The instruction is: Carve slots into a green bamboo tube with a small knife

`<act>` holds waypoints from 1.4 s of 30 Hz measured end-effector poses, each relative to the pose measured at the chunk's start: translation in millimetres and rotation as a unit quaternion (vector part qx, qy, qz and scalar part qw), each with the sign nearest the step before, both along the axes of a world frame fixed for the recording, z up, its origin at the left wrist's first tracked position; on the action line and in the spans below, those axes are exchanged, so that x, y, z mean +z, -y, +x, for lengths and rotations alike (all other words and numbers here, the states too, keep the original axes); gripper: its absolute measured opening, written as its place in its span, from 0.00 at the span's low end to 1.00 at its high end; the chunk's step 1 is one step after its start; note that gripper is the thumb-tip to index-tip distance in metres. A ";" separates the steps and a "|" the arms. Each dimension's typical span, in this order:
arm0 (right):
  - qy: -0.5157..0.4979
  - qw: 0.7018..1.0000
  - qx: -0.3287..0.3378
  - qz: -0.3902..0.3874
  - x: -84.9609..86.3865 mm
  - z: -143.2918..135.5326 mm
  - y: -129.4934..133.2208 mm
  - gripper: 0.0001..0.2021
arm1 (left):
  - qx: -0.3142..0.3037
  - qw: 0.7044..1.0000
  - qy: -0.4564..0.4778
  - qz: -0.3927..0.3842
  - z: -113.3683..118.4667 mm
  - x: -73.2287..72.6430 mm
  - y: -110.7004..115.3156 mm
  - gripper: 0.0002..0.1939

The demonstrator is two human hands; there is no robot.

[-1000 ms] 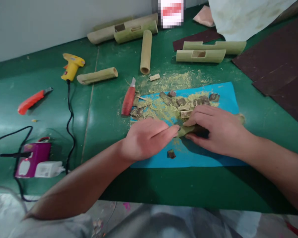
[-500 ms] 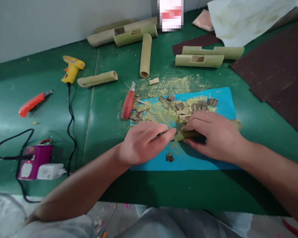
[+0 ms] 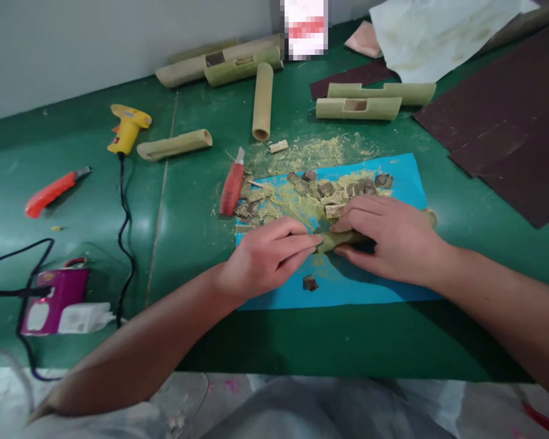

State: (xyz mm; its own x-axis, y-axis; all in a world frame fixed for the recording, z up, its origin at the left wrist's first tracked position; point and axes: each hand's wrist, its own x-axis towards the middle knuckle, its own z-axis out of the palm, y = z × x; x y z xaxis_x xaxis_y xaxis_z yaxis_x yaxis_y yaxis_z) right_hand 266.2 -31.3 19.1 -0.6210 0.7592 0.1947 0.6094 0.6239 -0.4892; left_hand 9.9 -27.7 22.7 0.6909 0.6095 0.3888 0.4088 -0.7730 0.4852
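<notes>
My right hand (image 3: 388,241) is wrapped over a green bamboo tube (image 3: 336,241), holding it down over a blue sheet (image 3: 274,299). The tube's far end pokes out beyond the knuckles on the right; its middle is hidden under the palm. My left hand (image 3: 274,250) has its fingers pressed together, with the tips against the tube's left end. Whatever may be pinched there is too small to make out. Just beyond the hands, dark brown scraps (image 3: 326,189) and bamboo chips lie in greenish shavings. One dark scrap (image 3: 310,282) sits nearer me.
A red-handled knife (image 3: 232,190) lies left of the shavings. Further left are a yellow glue gun (image 3: 129,129), an orange cutter (image 3: 55,196) and a purple box (image 3: 57,299) with cords. Cut bamboo tubes (image 3: 357,108) line the back; dark brown sheets (image 3: 507,128) cover the right.
My left fingers have closed together and come onto the tube's left end, where a gap showed before. The whole view has shifted slightly. My right hand keeps its hold.
</notes>
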 end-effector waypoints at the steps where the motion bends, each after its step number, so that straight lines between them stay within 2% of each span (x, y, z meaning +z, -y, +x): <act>1: -0.003 1.000 0.002 0.001 -0.3 0.2 0.1 0.06 | -0.004 1.000 0.002 -0.004 -0.4 -0.7 -0.2 0.09; 11: -0.002 0.999 0.012 -0.034 4.6 -1.6 -2.3 0.05 | -0.018 1.000 0.001 -0.021 10.2 3.4 -2.3 0.09; 16: -0.002 0.999 0.005 -0.050 5.0 -0.1 -3.7 0.05 | 0.002 1.000 0.021 -0.023 5.4 1.4 -5.2 0.08; 24: -0.006 0.999 0.006 -0.042 2.7 1.3 -2.4 0.05 | -0.028 0.999 0.015 -0.033 2.8 -2.3 -9.1 0.08; 31: -0.006 0.999 0.003 -0.039 2.9 1.3 -2.3 0.06 | -0.056 0.996 -0.038 -0.050 -1.2 4.5 -7.6 0.12; 36: -0.003 0.999 0.002 -0.048 3.7 1.1 -2.5 0.05 | -0.047 0.997 -0.030 -0.049 5.5 5.3 -6.5 0.12; 42: -0.029 0.997 -0.016 -0.064 2.7 2.2 -1.9 0.05 | -0.065 0.995 -0.056 -0.052 0.8 8.4 -7.2 0.13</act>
